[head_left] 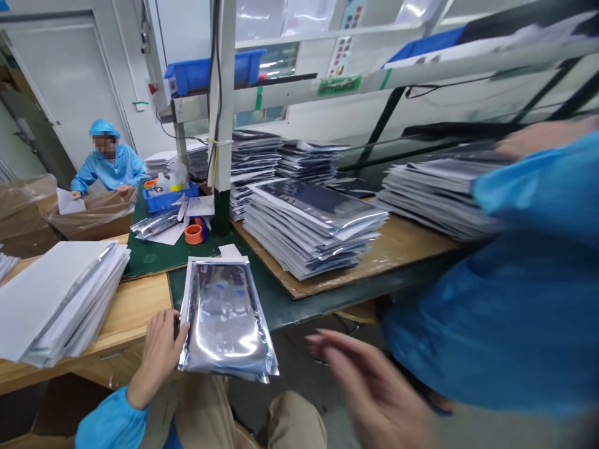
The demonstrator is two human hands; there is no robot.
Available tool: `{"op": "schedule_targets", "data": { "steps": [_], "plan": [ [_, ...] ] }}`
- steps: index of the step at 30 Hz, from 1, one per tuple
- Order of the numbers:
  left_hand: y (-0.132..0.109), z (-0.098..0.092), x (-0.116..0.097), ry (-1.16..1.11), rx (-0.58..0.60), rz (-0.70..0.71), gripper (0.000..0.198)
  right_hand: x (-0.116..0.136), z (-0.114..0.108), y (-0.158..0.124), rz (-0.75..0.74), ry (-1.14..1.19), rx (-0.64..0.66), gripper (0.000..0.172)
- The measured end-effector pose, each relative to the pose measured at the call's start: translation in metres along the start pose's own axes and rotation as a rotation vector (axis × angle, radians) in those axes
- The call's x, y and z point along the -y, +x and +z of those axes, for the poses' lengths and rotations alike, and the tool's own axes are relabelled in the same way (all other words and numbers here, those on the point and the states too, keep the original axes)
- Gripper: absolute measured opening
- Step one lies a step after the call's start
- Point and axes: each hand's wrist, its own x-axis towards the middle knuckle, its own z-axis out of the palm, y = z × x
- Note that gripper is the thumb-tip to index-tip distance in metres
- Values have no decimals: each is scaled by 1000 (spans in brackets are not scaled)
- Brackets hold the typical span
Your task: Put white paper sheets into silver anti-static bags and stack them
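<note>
A shiny silver foil bag [227,318] lies at the near edge of the green-topped table, with a white sheet showing along its left and top edges. My left hand [159,349] is closed at the bag's left edge, thumb against it; its other fingertips are partly hidden. To the right, clear of the bag, my right hand [374,390] hovers over the floor, blurred, fingers stretched out and nothing visible in them. Beyond the bag stands a tall stack of silver bags and white sheets [313,227] on a brown board [299,290].
White envelopes [60,293] are piled on a wooden surface at left. An orange tape roll [193,234] lies near a blue tray [171,198]. A white post [225,106] rises behind. Close at right stands a person in blue [477,318]; another sits [110,165] beside boxes.
</note>
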Motion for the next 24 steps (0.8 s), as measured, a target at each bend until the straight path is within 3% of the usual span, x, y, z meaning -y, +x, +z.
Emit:
{"op": "schedule_targets", "data": {
  "steps": [3, 5, 13, 16, 20, 24],
  "plan": [
    [13, 6, 5, 103, 53, -68, 34, -30, 32, 10, 157, 34, 253, 34],
    [18, 7, 10, 48, 49, -96, 35, -48, 47, 12, 228, 56, 341, 35],
    [23, 17, 19, -158, 2, -26, 31, -59, 55, 20, 255, 97, 218, 38],
    [22, 17, 15, -176, -30, -37, 30, -64, 58, 25, 299, 121, 260, 42],
    [26, 13, 15, -48, -11, -37, 28, -68, 63, 29, 322, 99, 346, 43],
    [32, 16, 18, 45, 34, -3, 32, -58, 65, 31, 230, 21, 347, 43]
  ]
}}
